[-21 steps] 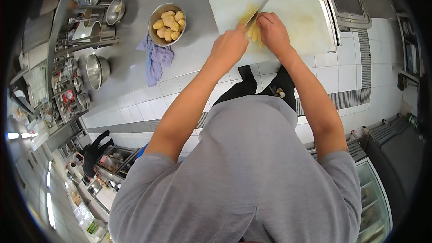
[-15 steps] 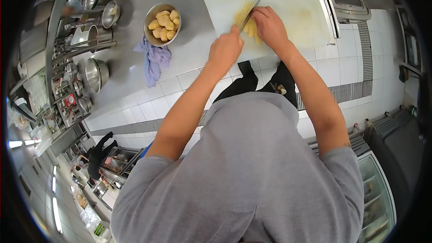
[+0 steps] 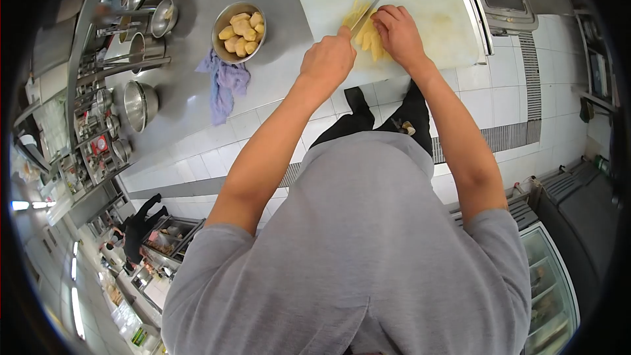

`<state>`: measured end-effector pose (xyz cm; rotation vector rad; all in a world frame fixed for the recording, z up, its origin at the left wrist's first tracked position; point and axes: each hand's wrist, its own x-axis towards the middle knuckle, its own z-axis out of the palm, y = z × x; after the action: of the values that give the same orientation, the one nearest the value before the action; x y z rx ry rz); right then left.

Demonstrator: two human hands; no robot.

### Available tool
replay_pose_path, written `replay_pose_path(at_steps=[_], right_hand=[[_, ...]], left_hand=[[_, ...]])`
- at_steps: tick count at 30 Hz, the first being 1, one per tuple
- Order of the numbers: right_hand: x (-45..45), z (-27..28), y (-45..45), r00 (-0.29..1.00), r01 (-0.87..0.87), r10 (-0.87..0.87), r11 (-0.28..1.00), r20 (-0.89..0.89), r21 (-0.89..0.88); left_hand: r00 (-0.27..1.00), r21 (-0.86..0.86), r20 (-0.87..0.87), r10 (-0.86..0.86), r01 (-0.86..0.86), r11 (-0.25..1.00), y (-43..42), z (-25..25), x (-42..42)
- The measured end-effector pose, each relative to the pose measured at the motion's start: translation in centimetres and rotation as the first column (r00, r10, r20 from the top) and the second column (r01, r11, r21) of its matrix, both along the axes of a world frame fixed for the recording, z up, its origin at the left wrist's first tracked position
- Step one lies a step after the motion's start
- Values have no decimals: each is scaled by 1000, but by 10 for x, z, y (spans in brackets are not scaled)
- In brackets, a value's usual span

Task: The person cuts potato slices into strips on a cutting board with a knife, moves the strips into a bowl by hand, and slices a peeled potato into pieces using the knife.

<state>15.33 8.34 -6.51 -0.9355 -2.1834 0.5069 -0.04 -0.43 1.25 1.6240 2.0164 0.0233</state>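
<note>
So the biggest thing here is the grey stainless-steel counter (image 3: 284,33), and on it sits a white rectangular cutting board (image 3: 437,6). Off to the left, well apart from the board, there's a round silver metal bowl (image 3: 228,12) loaded with chunky peeled yellow pieces (image 3: 242,25), and a crumpled lilac cloth (image 3: 229,81) right beside it.

Left hand (image 3: 328,59) is clamped around the handle of a long, narrow steel-bladed knife (image 3: 376,1), tip pointing away from the person (the fist hides most of the handle, btw). Right hand (image 3: 399,34) is half-curled, fingertips down at the yellow slices beside the blade; can't tell if it's pinching them or touching the steel. Hands are near each other but apart. Smallest stuff: flat pale-yellow slices (image 3: 371,44) right of the blade, thin yellow strips (image 3: 355,10) left of it, all on the board.
</note>
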Motion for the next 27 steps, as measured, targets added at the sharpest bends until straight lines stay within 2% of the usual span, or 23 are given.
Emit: replay_pose_path(at_steps=[3, 9, 18, 20, 23, 27], right_hand=[[0, 3, 2, 1000, 0, -1, 1000, 27, 21], [1, 0, 4, 998, -4, 7, 998, -57, 55], [2, -5, 5, 1000, -20, 21, 999, -12, 24], [1, -2, 7, 1000, -28, 28, 999, -3, 47], [1, -4, 6, 999, -35, 34, 998, 20, 53], [2, 5, 4, 1000, -25, 24, 999, 5, 38]], left_hand=[[999, -27, -24, -45, 44, 999, -17, 7, -1], [999, -81, -42, -1, -3, 997, -26, -2, 5], [997, -24, -71, 7, -9, 1000, -20, -8, 8], [1000, 125, 9, -9, 8, 992, 3, -11, 12], [998, 138, 60, -15, 7, 990, 30, -1, 13], [997, 96, 19, -72, 70, 993, -4, 0, 4]])
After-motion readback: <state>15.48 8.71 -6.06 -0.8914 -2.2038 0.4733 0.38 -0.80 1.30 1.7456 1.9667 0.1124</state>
